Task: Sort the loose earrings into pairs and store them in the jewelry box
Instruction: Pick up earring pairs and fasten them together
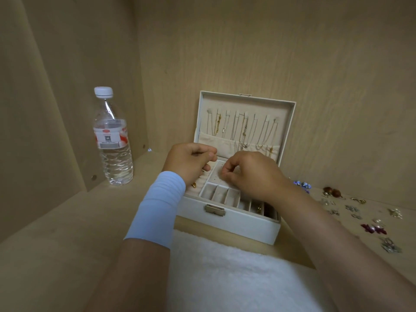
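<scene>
- The left hand (191, 163) reaches in from 7 o'clock and hangs over the box's (236, 224) left end, knuckles up. A pale blue sleeve (157, 206) covers the forearm.
- Its fingers are curled in, with the thumb laid against the forefinger. Whether anything is pinched there cannot be told.
- The right hand (249, 174) comes in from 4 o'clock, with the wrist over the box's right half.
- Its fingertips and thumb are bunched together, pointing to 9 o'clock, just above the perforated pad (217, 171). Whether they hold anything is hidden.
- The two hands are near each other but apart.
- The box stands open in the middle of the shelf, its long axis running from 9 to 3 o'clock, slightly skewed.
- Its clasp (214, 210) faces 6 o'clock, and the lid (290, 131) stands upright at 12 o'clock with chains (244, 131) hanging inside.
- A gold piece (193, 184) lies in the left rolls, under the left wrist.
- Loose earrings (351, 208) lie scattered on the shelf at 3 o'clock from the box.
- A bottle (112, 140) stands upright at 9 o'clock.
- A white fluffy cloth (225, 271) lies at 6 o'clock.
</scene>
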`<action>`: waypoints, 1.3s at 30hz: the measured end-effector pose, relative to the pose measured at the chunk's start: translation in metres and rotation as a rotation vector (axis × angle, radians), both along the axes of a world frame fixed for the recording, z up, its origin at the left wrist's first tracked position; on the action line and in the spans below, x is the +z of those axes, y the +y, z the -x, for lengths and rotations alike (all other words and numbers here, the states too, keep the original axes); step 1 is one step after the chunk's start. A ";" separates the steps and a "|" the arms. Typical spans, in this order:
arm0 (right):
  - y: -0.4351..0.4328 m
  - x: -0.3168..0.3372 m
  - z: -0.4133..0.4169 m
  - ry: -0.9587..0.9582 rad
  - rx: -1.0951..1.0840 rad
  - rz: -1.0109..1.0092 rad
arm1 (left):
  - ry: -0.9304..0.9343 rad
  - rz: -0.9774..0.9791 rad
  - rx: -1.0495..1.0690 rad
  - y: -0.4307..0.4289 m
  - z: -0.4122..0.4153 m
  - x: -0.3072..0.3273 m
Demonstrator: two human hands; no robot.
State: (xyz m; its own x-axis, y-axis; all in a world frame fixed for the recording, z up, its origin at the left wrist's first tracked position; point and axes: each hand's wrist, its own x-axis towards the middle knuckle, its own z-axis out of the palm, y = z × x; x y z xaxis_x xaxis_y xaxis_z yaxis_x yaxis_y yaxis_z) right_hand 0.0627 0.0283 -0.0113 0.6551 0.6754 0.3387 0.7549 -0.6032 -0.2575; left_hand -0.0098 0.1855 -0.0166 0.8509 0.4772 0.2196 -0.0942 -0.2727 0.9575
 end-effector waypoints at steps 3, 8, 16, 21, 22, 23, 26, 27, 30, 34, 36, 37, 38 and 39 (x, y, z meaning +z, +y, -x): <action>0.005 -0.001 0.002 -0.024 0.008 0.041 | -0.027 -0.001 0.026 0.003 0.000 -0.001; 0.008 0.000 0.002 -0.046 0.018 0.093 | -0.030 -0.028 0.035 0.004 -0.001 -0.003; 0.006 -0.001 -0.002 0.139 0.002 -0.001 | -0.011 -0.001 0.007 0.000 -0.002 0.000; 0.005 -0.003 -0.006 0.152 -0.016 -0.082 | 0.004 -0.031 0.011 -0.001 -0.001 0.000; 0.003 -0.002 -0.008 0.156 -0.012 -0.139 | 0.000 -0.025 0.004 -0.001 0.000 -0.001; 0.000 0.000 -0.011 0.167 -0.002 -0.215 | -0.005 -0.019 -0.004 -0.001 0.001 -0.001; -0.009 0.011 -0.014 0.258 0.099 -0.419 | -0.014 -0.003 -0.058 -0.004 0.002 0.001; -0.011 0.015 -0.013 0.305 0.150 -0.446 | -0.017 0.010 -0.086 -0.006 0.002 0.002; -0.013 0.019 -0.009 0.379 0.217 -0.451 | -0.014 0.022 -0.158 -0.009 0.002 0.003; -0.013 0.016 -0.013 0.387 0.220 -0.446 | -0.008 -0.056 -0.170 -0.010 0.002 0.004; -0.014 0.017 -0.014 0.387 0.232 -0.450 | -0.007 -0.089 -0.172 -0.009 0.003 0.005; -0.015 0.017 -0.014 0.387 0.237 -0.454 | -0.008 -0.099 -0.175 -0.009 0.003 0.006; -0.015 0.017 -0.014 0.389 0.236 -0.459 | -0.011 -0.109 -0.176 -0.010 0.004 0.006; -0.015 0.017 -0.014 0.387 0.231 -0.461 | -0.016 -0.117 -0.174 -0.010 0.004 0.006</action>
